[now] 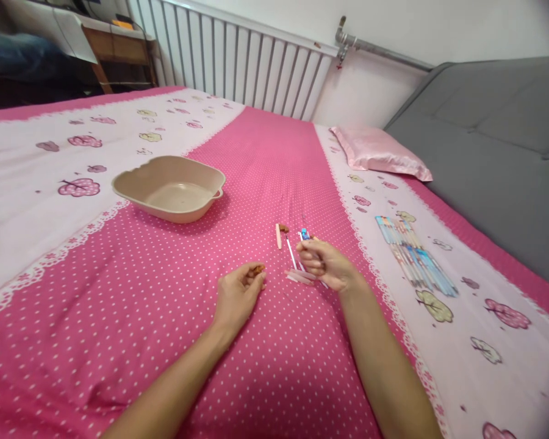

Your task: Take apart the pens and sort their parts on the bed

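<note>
My left hand [241,288] is closed, pinching a small brown-orange piece [258,269] between thumb and fingers above the pink dotted sheet. To its right, my right hand [324,263] has its fingers curled together; whatever they hold is hidden. Around the right hand lie loose pen parts: a pale pink cap-like tube [278,236], a small brown piece [284,228], a thin white stick with a dark tip, like a refill [291,252], and a pale pink barrel [301,277]. Just beyond the fingers is a small blue figure-like piece [304,233]. The right hand partly covers some of these parts.
A beige plastic basin [177,213] stands on the bed at the left. Two rows of pens [416,256] with blue and brown tops lie at the right. Farther back are a pink pillow [379,152], a grey headboard [489,134] and a white radiator [238,55].
</note>
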Tool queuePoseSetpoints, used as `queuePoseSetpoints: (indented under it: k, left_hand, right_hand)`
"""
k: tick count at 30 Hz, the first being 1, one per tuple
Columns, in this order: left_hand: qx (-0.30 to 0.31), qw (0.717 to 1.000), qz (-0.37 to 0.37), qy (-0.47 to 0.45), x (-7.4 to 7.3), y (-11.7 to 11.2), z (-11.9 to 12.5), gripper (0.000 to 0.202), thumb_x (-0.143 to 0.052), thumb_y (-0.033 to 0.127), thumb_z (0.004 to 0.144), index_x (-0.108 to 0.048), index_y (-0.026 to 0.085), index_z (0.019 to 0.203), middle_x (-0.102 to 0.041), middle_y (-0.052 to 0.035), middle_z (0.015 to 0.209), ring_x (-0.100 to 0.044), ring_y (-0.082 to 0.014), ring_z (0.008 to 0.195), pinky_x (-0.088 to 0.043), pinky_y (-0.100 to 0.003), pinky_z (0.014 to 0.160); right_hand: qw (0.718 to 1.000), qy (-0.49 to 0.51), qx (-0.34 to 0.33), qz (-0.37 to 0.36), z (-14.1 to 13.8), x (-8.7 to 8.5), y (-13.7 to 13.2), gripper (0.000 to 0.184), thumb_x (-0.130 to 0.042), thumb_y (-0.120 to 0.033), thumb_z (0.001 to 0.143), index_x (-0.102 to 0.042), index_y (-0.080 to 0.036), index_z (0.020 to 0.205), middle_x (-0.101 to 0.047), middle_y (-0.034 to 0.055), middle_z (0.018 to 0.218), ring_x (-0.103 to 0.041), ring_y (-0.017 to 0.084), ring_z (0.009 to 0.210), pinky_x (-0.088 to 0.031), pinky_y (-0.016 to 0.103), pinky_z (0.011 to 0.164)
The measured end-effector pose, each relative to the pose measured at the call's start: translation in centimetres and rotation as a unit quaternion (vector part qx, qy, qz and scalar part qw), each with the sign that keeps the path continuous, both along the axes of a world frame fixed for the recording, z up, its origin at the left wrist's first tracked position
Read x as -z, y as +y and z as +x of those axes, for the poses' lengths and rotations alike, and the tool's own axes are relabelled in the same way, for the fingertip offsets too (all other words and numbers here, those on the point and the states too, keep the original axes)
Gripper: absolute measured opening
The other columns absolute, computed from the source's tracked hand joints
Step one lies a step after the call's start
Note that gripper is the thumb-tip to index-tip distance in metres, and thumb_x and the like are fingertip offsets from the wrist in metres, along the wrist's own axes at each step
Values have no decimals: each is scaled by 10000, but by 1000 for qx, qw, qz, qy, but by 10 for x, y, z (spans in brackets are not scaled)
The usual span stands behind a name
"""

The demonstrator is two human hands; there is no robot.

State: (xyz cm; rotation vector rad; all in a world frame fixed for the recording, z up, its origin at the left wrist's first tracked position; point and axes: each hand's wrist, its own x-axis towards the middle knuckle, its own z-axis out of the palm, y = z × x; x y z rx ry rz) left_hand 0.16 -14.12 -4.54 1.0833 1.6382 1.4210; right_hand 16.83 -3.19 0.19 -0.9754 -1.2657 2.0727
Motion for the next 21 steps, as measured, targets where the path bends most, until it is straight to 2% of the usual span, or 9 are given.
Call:
queuePoseSetpoints:
  k: [1, 3, 4, 6, 8, 12, 15, 21]
  left_hand:
    - [-2, 1000, 1, -6, -2, -1, -1, 311, -607, 333, 718, -662, 123, 941, -680, -54, 727, -629, -143, 598, -527, -270, 592]
    - [-3, 1000, 6, -18, -6, -3, -2, 327, -608, 339, 716, -655, 116, 951, -673, -52, 722, -623, -138, 594, -521, -266, 590]
    - [-4, 1000, 10, -22, -8, -5, -4, 336, -609, 343, 715, -652, 116, 958, -671, -52, 729, -622, -137, 598, -519, -266, 595]
    - [-7, 999, 20, -27, -11, -8, -6, 352, -613, 352, 711, -646, 118, 973, -671, -58, 759, -623, -137, 620, -519, -273, 617]
    - [-11, 999, 27, -33, -12, -12, -9, 362, -619, 358, 705, -643, 119, 977, -669, -65, 784, -622, -136, 638, -519, -280, 638]
    - [-12, 999, 33, -36, -6, -17, -14, 352, -624, 357, 698, -645, 120, 958, -659, -62, 776, -616, -126, 635, -512, -267, 640]
    - [-15, 999, 26, -39, -1, -18, -16, 345, -626, 356, 689, -646, 119, 939, -648, -45, 728, -611, -117, 596, -508, -251, 611]
    - [-4, 998, 28, -56, 2, -19, -17, 355, -625, 349, 685, -636, 109, 946, -640, -36, 706, -607, -108, 570, -507, -240, 588]
  right_hand:
    - [999, -38, 11, 29, 2, 3, -8, 177, -624, -325, 732, -626, -148, 725, -406, -67, 491, -332, 27, 376, -331, 146, 376]
    - [988, -115, 43, 97, 4, 11, -27, 220, -673, -350, 697, -673, -142, 767, -554, -19, 552, -538, 79, 520, -472, 219, 584]
    - [978, -149, 69, 131, 5, 16, -36, 234, -687, -351, 683, -689, -142, 788, -636, 23, 649, -608, 121, 650, -485, 264, 700]
    - [951, -204, 128, 195, 5, 27, -52, 242, -685, -332, 685, -706, -154, 846, -704, 78, 863, -640, 187, 855, -462, 321, 829]
    - [916, -255, 166, 263, 3, 38, -63, 222, -642, -301, 724, -707, -185, 902, -704, 70, 961, -636, 208, 927, -458, 343, 857]
    - [853, -338, 197, 345, -3, 49, -69, 193, -587, -264, 767, -711, -250, 914, -708, 26, 957, -650, 217, 901, -476, 355, 825]
    - [832, -360, 210, 367, -6, 52, -69, 194, -598, -248, 761, -712, -273, 917, -707, 25, 959, -650, 227, 893, -471, 367, 822]
    - [797, -382, 171, 436, -10, 53, -76, 221, -562, -203, 794, -698, -279, 951, -663, 7, 1090, -600, 197, 1022, -421, 343, 912]
